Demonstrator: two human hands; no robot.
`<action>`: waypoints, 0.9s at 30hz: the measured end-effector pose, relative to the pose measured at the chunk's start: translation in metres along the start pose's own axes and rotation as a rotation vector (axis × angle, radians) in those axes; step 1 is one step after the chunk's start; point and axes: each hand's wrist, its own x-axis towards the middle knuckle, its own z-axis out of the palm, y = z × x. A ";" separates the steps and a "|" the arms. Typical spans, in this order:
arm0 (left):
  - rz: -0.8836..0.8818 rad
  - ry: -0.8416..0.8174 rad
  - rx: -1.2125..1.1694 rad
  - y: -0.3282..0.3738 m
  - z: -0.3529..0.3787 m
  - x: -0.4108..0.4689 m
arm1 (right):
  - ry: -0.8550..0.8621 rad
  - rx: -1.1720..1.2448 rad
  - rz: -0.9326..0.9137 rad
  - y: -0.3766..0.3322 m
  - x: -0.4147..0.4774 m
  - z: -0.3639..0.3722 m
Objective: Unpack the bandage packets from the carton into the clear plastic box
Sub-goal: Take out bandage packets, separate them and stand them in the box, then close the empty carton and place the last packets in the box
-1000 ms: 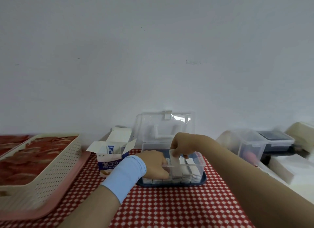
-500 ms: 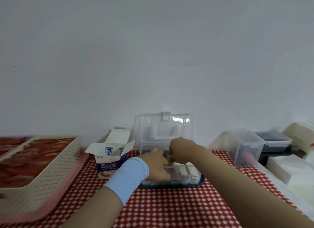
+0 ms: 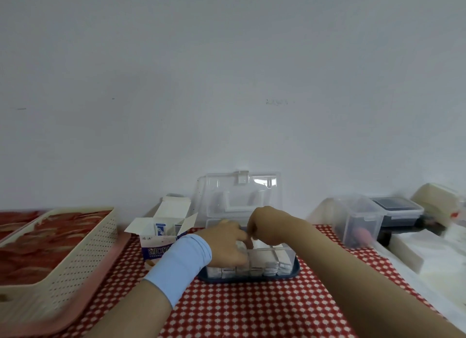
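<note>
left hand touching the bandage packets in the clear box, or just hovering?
Touching. Head view: the left hand sits inside the clear plastic box, its fingers curled over the tops of the bandage packets with no gap showing.

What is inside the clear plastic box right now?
A row of white bandage packets stands behind the front wall of the clear plastic box. The left hand and right hand reach in, hiding the rest.

The red tablecloth [image 3: 252,310] carries a pattern of small white checks. The rectangular cardboard carton [image 3: 161,247] is white with dark blue print. The clear plastic box [image 3: 287,255] has a navy base; its paper bandage packets [image 3: 269,262] are white. The perforated plastic basket [image 3: 75,257] is cream, the flat plastic tray [image 3: 106,269] pink, the cloth wristband [image 3: 181,259] pale blue.
</note>
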 end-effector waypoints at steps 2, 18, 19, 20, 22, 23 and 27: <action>0.025 0.077 -0.031 -0.005 -0.010 -0.008 | 0.081 0.107 -0.029 -0.001 -0.004 -0.013; -0.498 0.479 -0.029 -0.112 -0.023 -0.087 | 0.314 0.139 -0.261 -0.119 0.003 -0.026; -0.503 0.470 -0.091 -0.113 -0.020 -0.092 | 0.301 0.078 -0.275 -0.129 0.007 -0.022; -0.501 0.447 -0.195 -0.114 -0.016 -0.094 | 0.281 0.017 -0.285 -0.136 0.011 -0.017; -0.503 0.413 -0.399 -0.121 -0.009 -0.096 | 0.195 -0.124 -0.275 -0.148 0.016 -0.010; -0.505 0.393 -0.469 -0.127 -0.005 -0.097 | 0.141 -0.179 -0.260 -0.154 0.018 -0.006; -0.444 0.332 -0.586 -0.139 0.001 -0.106 | 0.085 -0.127 -0.210 -0.163 0.025 0.007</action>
